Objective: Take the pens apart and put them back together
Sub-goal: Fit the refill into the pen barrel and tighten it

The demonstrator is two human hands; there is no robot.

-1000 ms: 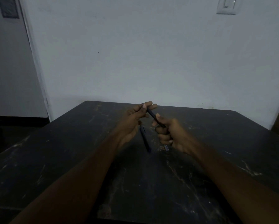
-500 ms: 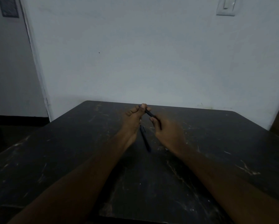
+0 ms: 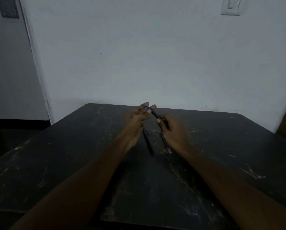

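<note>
Above the far part of the black table (image 3: 221, 146), my right hand (image 3: 173, 130) grips a dark pen (image 3: 156, 115) by its lower half. The pen slants up to the left. Its blue end (image 3: 147, 106) lies between the fingertips and thumb of my left hand (image 3: 136, 121), which pinch it lightly with the fingers nearly straight. Between my wrists a second dark pen (image 3: 148, 141) lies flat on the table. Beside it a thin clear pen part (image 3: 165, 144) also lies flat, its far end hidden under my right hand.
The table top is scratched and dimly lit, and its far edge meets a white wall (image 3: 155, 63). A light switch (image 3: 231, 5) sits high on the right. A door frame (image 3: 36, 63) stands at the left.
Both hands lifted slightly. My left fingers spread wider, exposing the pen's blue end. My right hand moved off the table, uncovering the clear part.
</note>
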